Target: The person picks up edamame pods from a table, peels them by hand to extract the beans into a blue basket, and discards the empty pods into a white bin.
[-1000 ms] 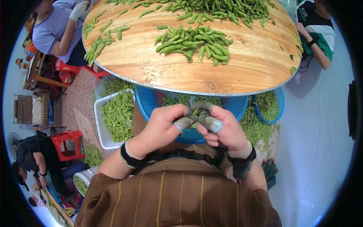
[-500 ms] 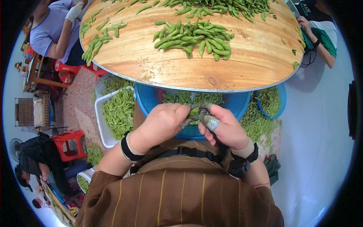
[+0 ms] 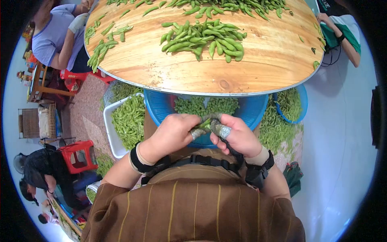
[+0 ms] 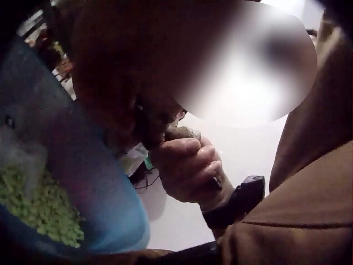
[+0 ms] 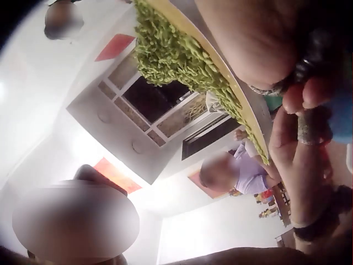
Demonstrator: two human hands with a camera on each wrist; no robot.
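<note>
The left hand and right hand pinch one soybean pod, probably light and bendable, best held near its ends.

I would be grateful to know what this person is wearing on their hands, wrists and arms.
The left hand and right hand have greyish, partly silvery wraps around some digits. Each wrist carries a black band and a beige band, with a bulky dark piece by the right one. The brown sleeves leave the forearms bare.
</note>
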